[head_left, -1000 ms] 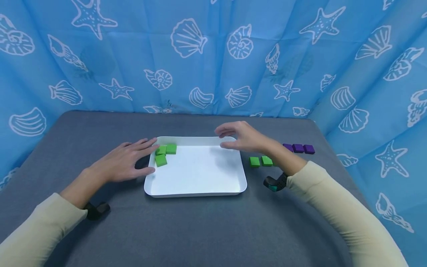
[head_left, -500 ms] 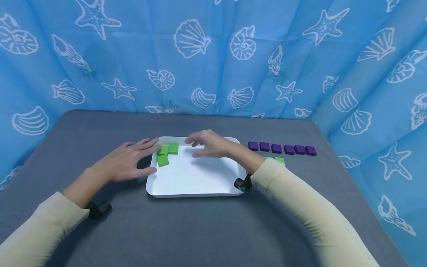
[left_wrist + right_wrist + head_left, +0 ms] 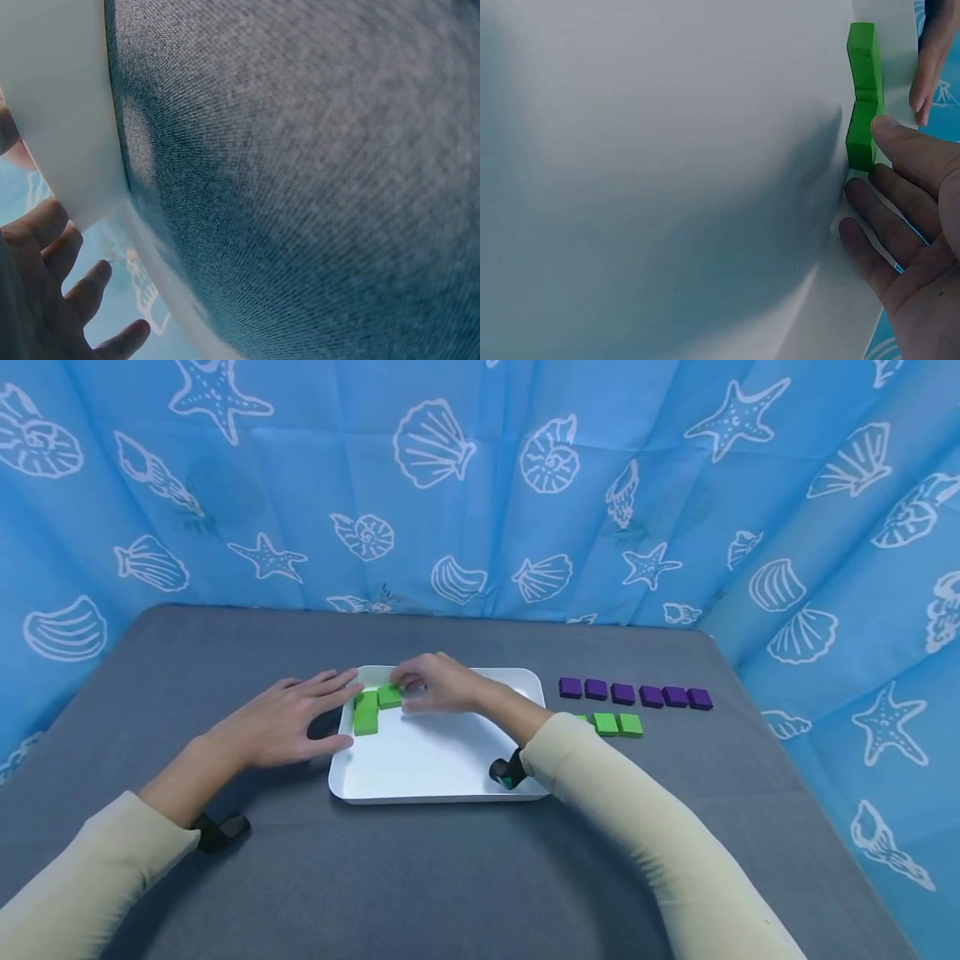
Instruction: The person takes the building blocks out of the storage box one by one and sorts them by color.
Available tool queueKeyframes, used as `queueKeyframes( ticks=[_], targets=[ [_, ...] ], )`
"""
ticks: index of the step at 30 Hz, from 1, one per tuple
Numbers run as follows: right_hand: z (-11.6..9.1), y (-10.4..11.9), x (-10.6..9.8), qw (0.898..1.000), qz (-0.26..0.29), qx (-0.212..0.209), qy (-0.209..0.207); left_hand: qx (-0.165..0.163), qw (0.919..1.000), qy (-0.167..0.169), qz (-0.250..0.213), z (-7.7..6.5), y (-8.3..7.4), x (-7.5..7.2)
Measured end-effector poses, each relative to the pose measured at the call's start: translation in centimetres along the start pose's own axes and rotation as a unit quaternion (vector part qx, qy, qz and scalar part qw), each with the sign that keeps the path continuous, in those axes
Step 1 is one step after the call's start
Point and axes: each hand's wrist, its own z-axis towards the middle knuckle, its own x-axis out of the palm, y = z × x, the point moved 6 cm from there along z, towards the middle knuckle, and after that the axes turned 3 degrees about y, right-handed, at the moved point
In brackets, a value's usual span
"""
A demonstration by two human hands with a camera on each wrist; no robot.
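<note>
A shallow white tray point(image 3: 442, 768) lies on the grey cloth. Three green blocks sit in its back left corner: a rear left one point(image 3: 366, 699), a front one point(image 3: 366, 722) right against it, and a slightly turned block point(image 3: 389, 697) to the right. My right hand point(image 3: 438, 683) reaches in from the right and grips that turned green block. In the right wrist view the thumb lies on a green block point(image 3: 861, 135), with the index fingertip at its lower end. My left hand point(image 3: 288, 722) spreads its fairly straight fingers at the tray's left rim.
Right of the tray, several purple blocks point(image 3: 622, 694) stand in a row. In front of them is a row of green blocks point(image 3: 605, 724), partly hidden by the right sleeve. A blue shell-patterned curtain point(image 3: 480, 485) hangs behind the table.
My right hand has moved left from the tray's right rim to the green blocks. The front green block now stands straight, and the right one has turned slightly. My left hand stays put.
</note>
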Motion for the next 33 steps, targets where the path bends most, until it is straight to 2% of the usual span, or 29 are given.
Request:
queueKeyframes(
  ticks=[10, 18, 28, 33],
  targets=[
    [0.52, -0.20, 0.19, 1.000, 0.016, 0.013, -0.015, 0.007, 1.0000, -0.004, 0.001, 0.18, -0.02, 0.20],
    [0.63, -0.09, 0.68, 0.997, -0.061, 0.041, -0.029, 0.004, 1.0000, -0.005, -0.005, 0.04, -0.01, 0.19],
    [0.53, -0.09, 0.93, 0.996, -0.082, 0.041, 0.000, 0.005, 0.9999, -0.005, -0.011, -0.01, 0.07, 0.16],
    [0.68, -0.01, 0.92, 0.995, -0.093, 0.038, -0.010, 0.005, 0.9999, -0.006, -0.010, 0.02, -0.04, 0.19]
  ],
)
